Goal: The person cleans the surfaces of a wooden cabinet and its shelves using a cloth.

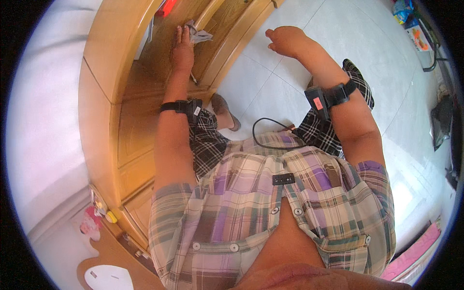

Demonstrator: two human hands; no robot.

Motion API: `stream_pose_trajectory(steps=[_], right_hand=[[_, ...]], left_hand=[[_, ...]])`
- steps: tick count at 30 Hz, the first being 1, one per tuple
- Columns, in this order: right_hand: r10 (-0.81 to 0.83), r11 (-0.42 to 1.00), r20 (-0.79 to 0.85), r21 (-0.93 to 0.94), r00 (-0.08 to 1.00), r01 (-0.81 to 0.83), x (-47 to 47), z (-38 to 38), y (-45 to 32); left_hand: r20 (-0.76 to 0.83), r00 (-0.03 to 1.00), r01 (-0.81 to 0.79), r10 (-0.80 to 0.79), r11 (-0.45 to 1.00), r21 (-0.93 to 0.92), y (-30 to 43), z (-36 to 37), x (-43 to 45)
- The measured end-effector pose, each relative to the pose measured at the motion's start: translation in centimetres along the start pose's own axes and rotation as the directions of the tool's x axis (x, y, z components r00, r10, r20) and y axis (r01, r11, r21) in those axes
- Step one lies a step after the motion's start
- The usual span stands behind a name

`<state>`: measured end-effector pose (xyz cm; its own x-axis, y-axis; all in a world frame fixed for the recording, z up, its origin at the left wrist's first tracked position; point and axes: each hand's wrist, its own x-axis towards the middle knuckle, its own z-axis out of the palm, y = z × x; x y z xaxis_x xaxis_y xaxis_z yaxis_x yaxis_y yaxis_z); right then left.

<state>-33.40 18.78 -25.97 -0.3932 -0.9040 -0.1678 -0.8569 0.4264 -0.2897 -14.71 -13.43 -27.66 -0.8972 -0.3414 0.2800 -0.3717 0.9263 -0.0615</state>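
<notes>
My left hand (182, 52) is stretched out against a brown wooden panel of the cabinet (156, 54), its fingers straight. A crumpled grey cloth (199, 35) pokes out beside its fingers, held against the wood; part of the cloth and my thumb are hidden. Over the tiled floor, apart from the cabinet, hangs my right hand (286, 40). Its fingers are loosely curled, with a gap at the tips and nothing seen between them. A wooden door or drawer front (232, 54) with a pale raised edge stands out to the right of my left hand.
Grey floor tiles (268, 87) lie between the cabinet and my right arm. A slippered foot (225, 112) rests near the cabinet base. A black cable (255, 132) loops at my waist. Bags and a box (418, 38) stand far right; a pink cloth item (413, 250) lies lower right.
</notes>
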Motion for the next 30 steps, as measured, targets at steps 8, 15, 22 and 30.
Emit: stream_pose_trajectory(steps=[8,15,22,30], right_hand=[[-0.201,0.980,0.173,0.046,0.964,0.196,1.9,2.9,-0.4],[-0.261,0.217,0.226,0.961,0.939,-0.171,2.2,7.6,-6.1],[-0.189,-0.564,0.159,0.791,0.969,-0.239,4.6,10.7,-9.3],[0.317,-0.049,0.182,0.983,0.931,-0.176,9.1,10.5,-1.9]], left_hand=[[0.082,0.978,0.199,-0.194,0.979,-0.053,-0.3,-3.6,-4.3],[0.214,0.963,0.244,-0.162,0.861,-0.447,7.5,-4.4,-9.0],[0.001,0.990,0.111,-0.141,0.777,-0.620,15.4,-0.9,-8.5],[0.589,0.757,0.060,0.284,0.867,-0.495,17.9,-5.5,-8.9]])
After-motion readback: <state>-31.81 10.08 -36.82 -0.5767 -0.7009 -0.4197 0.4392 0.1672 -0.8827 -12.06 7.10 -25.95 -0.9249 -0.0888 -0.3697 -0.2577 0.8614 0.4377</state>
